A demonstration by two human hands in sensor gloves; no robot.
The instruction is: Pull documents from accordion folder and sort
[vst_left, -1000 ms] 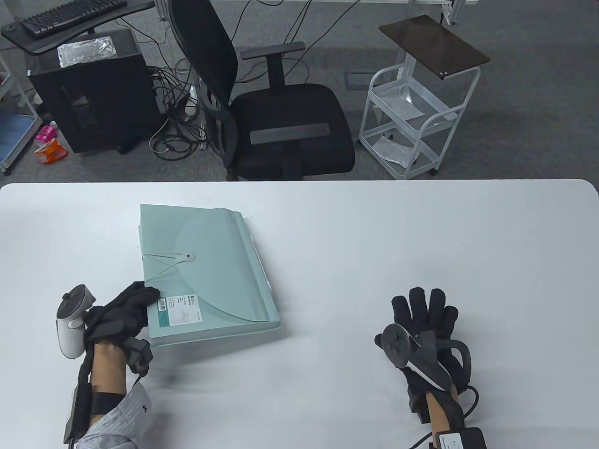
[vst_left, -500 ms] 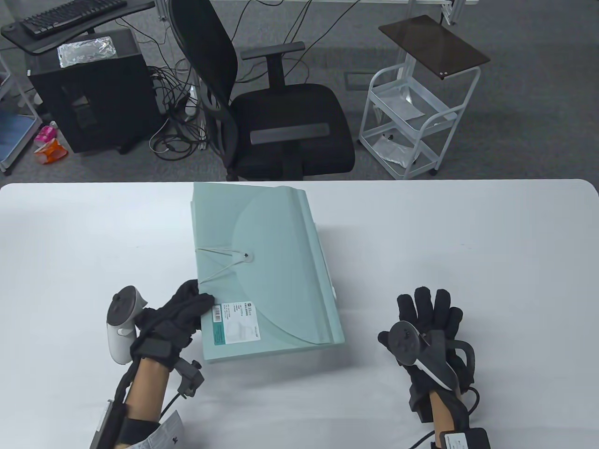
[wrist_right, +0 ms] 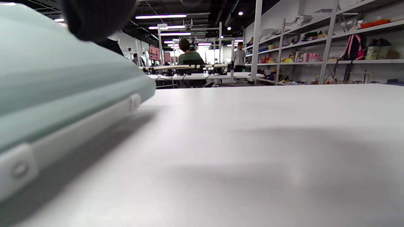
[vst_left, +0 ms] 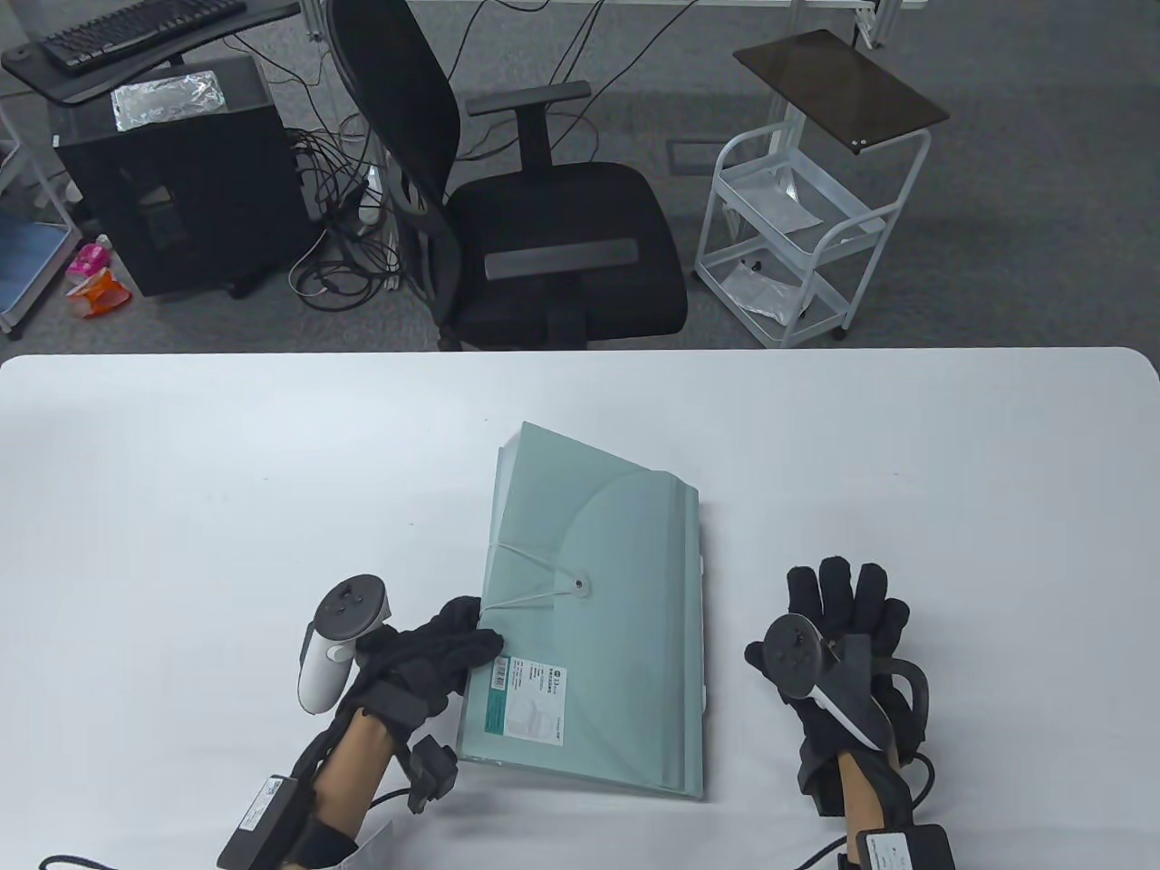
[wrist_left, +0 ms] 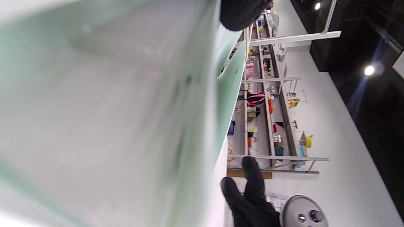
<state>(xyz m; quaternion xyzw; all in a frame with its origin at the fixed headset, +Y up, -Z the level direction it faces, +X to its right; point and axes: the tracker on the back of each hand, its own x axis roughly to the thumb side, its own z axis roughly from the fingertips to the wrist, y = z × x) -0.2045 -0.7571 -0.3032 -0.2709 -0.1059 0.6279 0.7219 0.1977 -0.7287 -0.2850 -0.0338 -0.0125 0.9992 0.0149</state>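
Accordion folder [vst_left: 603, 625] on table [vst_left: 181, 471]; left hand [vst_left: 426, 657] grip clasps its corner; right hand [vst_left: 838, 634] flat, fingers spread.

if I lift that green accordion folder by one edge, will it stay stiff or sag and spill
The accordion folder looks thick and board-like in the left hand, so it probably stays fairly stiff. Its elastic cord is looped on the button, so spilling seems unlikely.

Pale green accordion folder [vst_left: 598, 625], flap tied shut by elastic cord, left edge raised off white table [vst_left: 181, 471]
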